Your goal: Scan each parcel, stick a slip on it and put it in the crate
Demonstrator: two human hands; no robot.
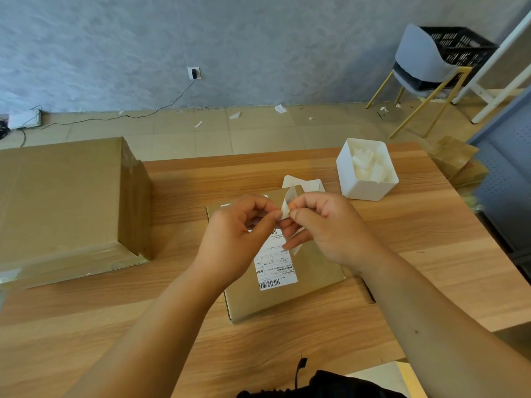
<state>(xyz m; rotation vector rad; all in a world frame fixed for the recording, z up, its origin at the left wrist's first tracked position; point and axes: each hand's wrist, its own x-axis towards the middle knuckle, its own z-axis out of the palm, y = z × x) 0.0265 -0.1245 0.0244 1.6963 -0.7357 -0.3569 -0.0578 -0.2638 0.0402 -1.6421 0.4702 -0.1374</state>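
1. Both forearms [161, 326] come in from the bottom edge. A dark bit of fabric [330, 383] with a strap sits right under the camera, no idea what it is.
2. Now the slip [287, 206]: it's a small white piece standing roughly upright, pinched from both sides by the left hand [232, 242] and the right hand [324, 228]. Each grip is clamped on the slip with thumb against fingertip. My guess is the backing is being peeled, but it's too small to be sure.
3. What matters most is that the parcel [310, 285] lies flat on the table [230, 173] directly beneath the slip. So I reckon the sticking move is pretty much straight down, with no sideways reach.
4. The parcel's long axis runs away from the person, leaning a touch left at the far end. A printed label [277, 265] already covers a strip along that axis. The bare cardboard is mostly to the label's right, under the right hand, so that hand looks better placed to press the slip down.
5. Going outward, some loose white slips [313, 185] lie just past the parcel's far edge. A white bin [362, 188] of white pieces stands near the far right. A big carton [63, 196] takes up the left of the table.
6. The crate [459, 47] is black and sits on a grey chair [422, 53], off the table at the far right and well apart from the parcel. That's the right hand's side again.
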